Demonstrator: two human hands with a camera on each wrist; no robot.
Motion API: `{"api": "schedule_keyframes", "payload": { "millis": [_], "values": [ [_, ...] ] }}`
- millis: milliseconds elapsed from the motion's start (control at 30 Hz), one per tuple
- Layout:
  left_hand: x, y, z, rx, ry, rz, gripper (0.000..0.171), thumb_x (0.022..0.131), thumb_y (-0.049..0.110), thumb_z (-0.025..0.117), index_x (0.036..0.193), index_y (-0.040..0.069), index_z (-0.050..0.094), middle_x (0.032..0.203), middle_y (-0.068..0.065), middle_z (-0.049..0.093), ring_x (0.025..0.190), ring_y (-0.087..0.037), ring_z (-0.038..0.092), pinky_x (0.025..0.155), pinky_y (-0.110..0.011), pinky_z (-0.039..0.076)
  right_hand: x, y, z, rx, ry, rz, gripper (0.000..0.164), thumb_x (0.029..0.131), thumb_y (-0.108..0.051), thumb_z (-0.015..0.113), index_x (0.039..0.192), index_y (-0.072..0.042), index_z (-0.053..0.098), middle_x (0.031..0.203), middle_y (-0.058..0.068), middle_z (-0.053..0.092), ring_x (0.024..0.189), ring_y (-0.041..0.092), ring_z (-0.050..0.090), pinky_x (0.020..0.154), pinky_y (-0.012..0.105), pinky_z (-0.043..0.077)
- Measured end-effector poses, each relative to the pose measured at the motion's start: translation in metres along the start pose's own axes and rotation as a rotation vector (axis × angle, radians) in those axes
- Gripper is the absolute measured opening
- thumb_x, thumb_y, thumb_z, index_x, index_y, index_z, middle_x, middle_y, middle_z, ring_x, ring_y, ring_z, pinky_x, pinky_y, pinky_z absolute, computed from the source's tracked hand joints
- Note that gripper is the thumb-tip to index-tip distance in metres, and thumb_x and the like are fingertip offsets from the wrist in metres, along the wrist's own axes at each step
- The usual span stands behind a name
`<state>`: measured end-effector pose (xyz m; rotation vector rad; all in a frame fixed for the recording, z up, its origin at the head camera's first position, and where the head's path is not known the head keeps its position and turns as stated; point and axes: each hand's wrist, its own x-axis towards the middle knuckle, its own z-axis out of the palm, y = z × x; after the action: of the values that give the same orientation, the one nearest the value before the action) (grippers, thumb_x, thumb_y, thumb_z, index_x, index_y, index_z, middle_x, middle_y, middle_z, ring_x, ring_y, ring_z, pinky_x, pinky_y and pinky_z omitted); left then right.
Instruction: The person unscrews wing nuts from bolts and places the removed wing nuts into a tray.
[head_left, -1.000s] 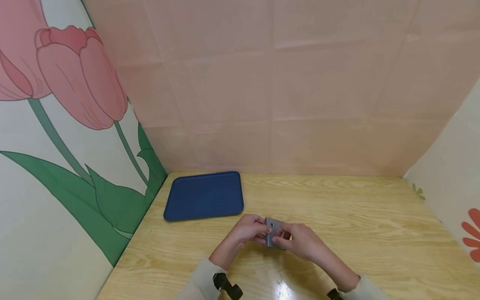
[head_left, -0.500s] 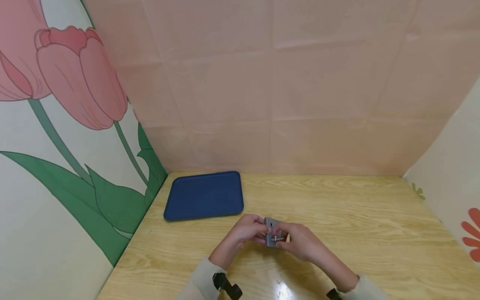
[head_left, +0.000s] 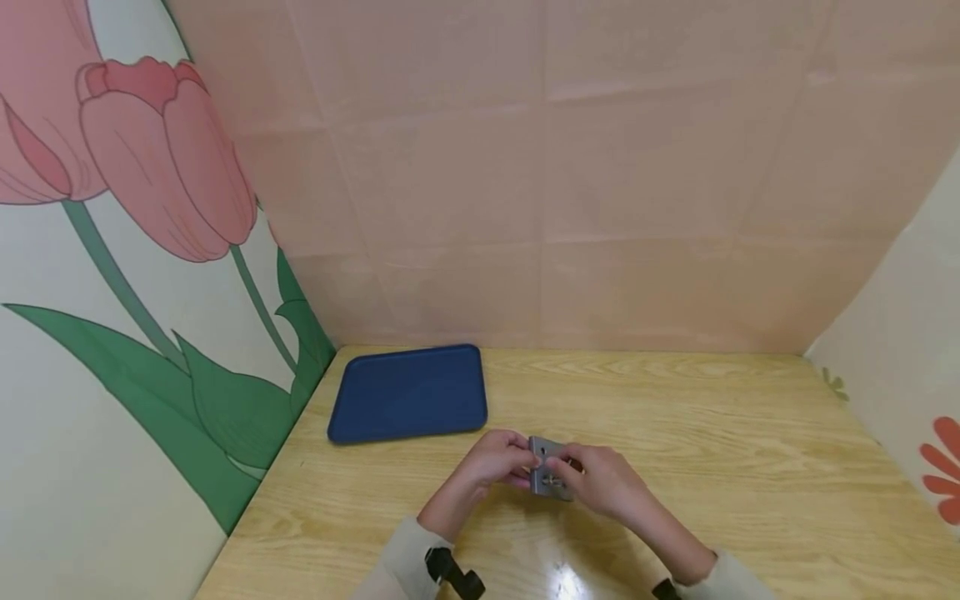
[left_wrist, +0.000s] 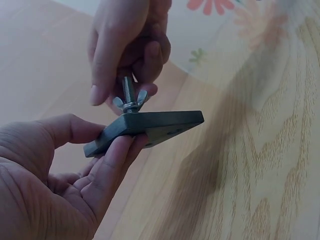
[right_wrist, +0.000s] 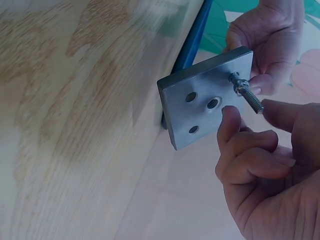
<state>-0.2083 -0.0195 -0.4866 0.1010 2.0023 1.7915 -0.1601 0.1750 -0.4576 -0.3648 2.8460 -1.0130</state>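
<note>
My left hand [head_left: 495, 457] grips a square grey metal plate [right_wrist: 175, 112] by one corner, thumb on one face and fingers on the other. Several round holes go through the plate. A threaded bolt [right_wrist: 254, 102] stands out of it near the held corner. On the bolt sits a wing nut [left_wrist: 142, 96], low down by the plate's face. My right hand [head_left: 603, 479] is around the bolt, its thumb and bent forefinger apart on either side. In the left wrist view the thumb is a small gap from the wing nut. Contact by the other fingers is partly hidden.
A blue tray [head_left: 408, 393] lies on the wooden table [head_left: 712, 433], back left, beyond my hands. A pink-brown covering [head_left: 540, 208] closes off the back, with a tulip-printed wall [head_left: 157, 158] at the left and a pale wall [head_left: 907, 333] at the right.
The left hand and plate stay almost in place. My right thumb and fingers shift about the bolt and wing nut, hiding them a second ago and leaving them partly visible now.
</note>
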Motion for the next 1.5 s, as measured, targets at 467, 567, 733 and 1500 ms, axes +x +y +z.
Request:
{"api": "schedule_keyframes", "payload": {
  "millis": [467,567,733,1500],
  "values": [
    [-0.0022,0.0023,-0.0007,0.013,-0.016,0.005,0.020,0.088,0.006,0.072,0.105,-0.003,0.067,0.091,-0.012,0.071,0.068,-0.016,0.069,0.062,-0.031,0.062,-0.0010,0.0000,-0.0042,-0.009,-0.070,-0.065,0.027,0.099,-0.040,0.063,0.089,-0.016,0.072,0.075,-0.007,0.063,0.061,0.011,0.051,0.054,0.026,0.042],
    [-0.0018,0.0009,-0.0012,0.011,-0.010,0.004,0.020,0.088,0.006,0.072,0.105,-0.003,0.067,0.092,-0.012,0.071,0.068,-0.016,0.070,0.062,-0.030,0.062,-0.0016,0.0000,-0.0038,-0.005,-0.084,-0.056,0.027,0.099,-0.040,0.064,0.089,-0.016,0.072,0.075,-0.007,0.064,0.062,0.011,0.051,0.054,0.026,0.043],
    [-0.0028,0.0011,-0.0013,0.001,-0.004,-0.002,0.020,0.087,0.006,0.072,0.105,-0.003,0.066,0.092,-0.013,0.071,0.069,-0.017,0.069,0.062,-0.031,0.062,-0.0023,0.0004,-0.0030,-0.007,-0.090,-0.050,0.023,0.097,-0.038,0.067,0.090,-0.016,0.072,0.075,-0.008,0.063,0.061,0.011,0.051,0.053,0.025,0.042],
    [-0.0013,0.0002,0.0002,-0.047,-0.018,0.019,0.018,0.084,0.002,0.069,0.100,-0.004,0.065,0.089,-0.012,0.069,0.064,-0.015,0.069,0.059,-0.027,0.061,-0.0026,0.0060,0.0000,-0.039,0.007,-0.332,0.021,0.084,-0.009,0.080,0.097,-0.021,0.069,0.089,-0.008,0.058,0.075,0.005,0.052,0.060,0.021,0.044]
  ]
}}
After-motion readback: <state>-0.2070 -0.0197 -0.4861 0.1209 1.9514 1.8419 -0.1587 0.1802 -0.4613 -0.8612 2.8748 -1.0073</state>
